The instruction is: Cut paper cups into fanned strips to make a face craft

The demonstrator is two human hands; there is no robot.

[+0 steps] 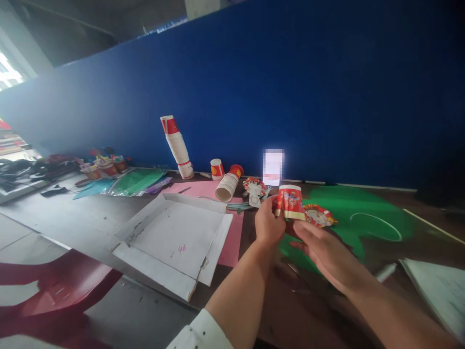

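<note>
My left hand [270, 222] is wrapped round the left side of a red paper cup [290, 201] with a printed picture and a pale rim. Close below the cup's lower edge is my right hand [316, 242], its fingers partly spread; whether they touch the cup is unclear. A cut-open red and white cup [318, 216] lies on green sheet material [374, 218] just right of the held cup. Another cut cup [255, 191] with a white figure shape stands to the left of my left hand.
A tall leaning cup stack [178, 148], a single cup [217, 169] and a lying stack [228, 185] are along the blue partition [232, 97]. An open white box [178, 237] sits left, a red chair [61, 291] beyond it. Papers [439, 291] lie right.
</note>
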